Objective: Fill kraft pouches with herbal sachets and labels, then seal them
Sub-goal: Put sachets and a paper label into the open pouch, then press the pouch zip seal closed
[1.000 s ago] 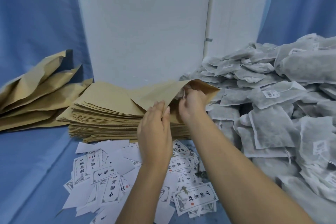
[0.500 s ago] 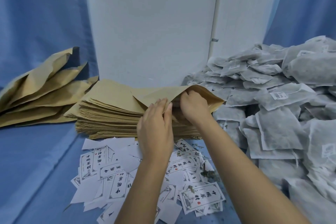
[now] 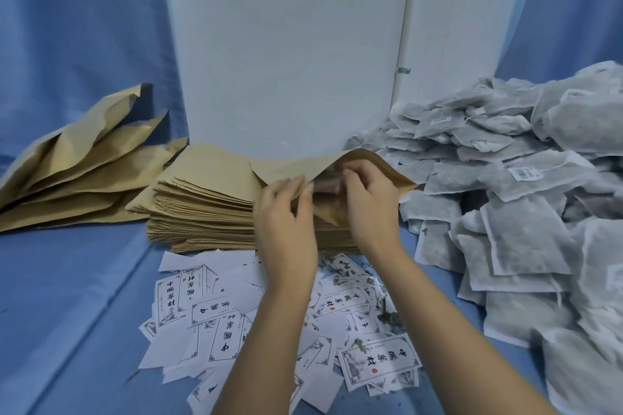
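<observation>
A top kraft pouch (image 3: 290, 165) lies on a thick stack of flat kraft pouches (image 3: 202, 209), its mouth lifted open toward me. My left hand (image 3: 286, 212) pinches the near edge of that mouth. My right hand (image 3: 367, 199) has its fingers curled at the mouth, apparently on something pale that is mostly hidden inside. A big heap of grey herbal sachets (image 3: 519, 205) fills the right side. White printed labels (image 3: 222, 317) lie scattered on the blue cloth in front of the stack, under my forearms.
Several filled, puffy kraft pouches (image 3: 81, 172) lie piled at the left. A white panel (image 3: 286, 44) stands upright right behind the stack, with blue curtain either side. Loose dried herb bits (image 3: 387, 317) lie among the labels. Bare blue cloth (image 3: 67, 313) spreads at the lower left.
Both hands have stayed at the pouch mouth. My left fingers have bent into a pinch on the edge, and my right hand has drawn back slightly out of the opening.
</observation>
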`<state>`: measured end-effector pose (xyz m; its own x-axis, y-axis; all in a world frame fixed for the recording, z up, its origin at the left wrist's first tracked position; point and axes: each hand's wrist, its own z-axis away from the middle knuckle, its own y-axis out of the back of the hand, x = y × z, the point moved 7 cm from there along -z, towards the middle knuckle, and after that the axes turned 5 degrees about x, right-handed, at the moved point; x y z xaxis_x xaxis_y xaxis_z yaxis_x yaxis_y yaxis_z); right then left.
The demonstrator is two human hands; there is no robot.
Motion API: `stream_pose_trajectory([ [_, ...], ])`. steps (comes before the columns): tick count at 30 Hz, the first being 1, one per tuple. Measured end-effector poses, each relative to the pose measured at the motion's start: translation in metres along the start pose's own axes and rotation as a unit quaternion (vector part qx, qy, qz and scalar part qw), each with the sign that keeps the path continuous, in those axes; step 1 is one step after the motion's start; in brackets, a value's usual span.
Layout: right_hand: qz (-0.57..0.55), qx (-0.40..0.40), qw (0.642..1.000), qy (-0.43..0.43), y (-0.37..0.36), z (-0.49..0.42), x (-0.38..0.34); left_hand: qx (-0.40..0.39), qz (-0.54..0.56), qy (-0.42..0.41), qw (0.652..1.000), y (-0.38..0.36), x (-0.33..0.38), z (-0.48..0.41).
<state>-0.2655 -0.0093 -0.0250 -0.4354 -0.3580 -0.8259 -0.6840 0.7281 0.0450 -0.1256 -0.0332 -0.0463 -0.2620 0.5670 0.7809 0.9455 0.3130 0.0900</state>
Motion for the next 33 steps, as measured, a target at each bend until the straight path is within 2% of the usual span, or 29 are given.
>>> stream_pose_trajectory([
  [3, -0.148, -0.2, 0.968, -0.027, -0.014, 0.019, 0.002, 0.01, 0.087, 0.07, 0.994, 0.006, -0.011, -0.008],
  [5, -0.114, -0.321, 0.938, -0.062, -0.025, 0.032, 0.01, -0.008, 0.107, 0.109, 0.988, 0.005, -0.018, -0.012],
  [7, -0.023, -0.376, 0.922, -0.092, -0.031, 0.041, 0.024, -0.024, 0.122, 0.128, 0.984, 0.004, -0.023, -0.015],
  [9, 0.113, -0.393, 0.91, -0.07, -0.032, 0.045, 0.04, -0.035, 0.13, 0.126, 0.983, 0.004, -0.025, -0.016],
  [11, 0.264, -0.423, 0.867, -0.007, -0.033, 0.048, 0.054, -0.045, 0.13, 0.119, 0.983, 0.004, -0.026, -0.016],
  [13, 0.345, -0.44, 0.829, 0.033, -0.034, 0.052, 0.064, -0.049, 0.122, 0.107, 0.986, 0.005, -0.025, -0.017],
  [18, 0.336, -0.467, 0.817, 0.05, -0.041, 0.067, 0.068, -0.043, 0.126, 0.104, 0.986, 0.006, -0.026, -0.018],
  [23, 0.342, -0.419, 0.835, 0.101, -0.044, 0.066, 0.057, -0.035, 0.127, 0.098, 0.986, 0.007, -0.028, -0.019],
  [33, 0.349, -0.452, 0.808, 0.145, -0.051, 0.075, 0.055, -0.025, 0.128, 0.102, 0.986, 0.009, -0.031, -0.019],
])
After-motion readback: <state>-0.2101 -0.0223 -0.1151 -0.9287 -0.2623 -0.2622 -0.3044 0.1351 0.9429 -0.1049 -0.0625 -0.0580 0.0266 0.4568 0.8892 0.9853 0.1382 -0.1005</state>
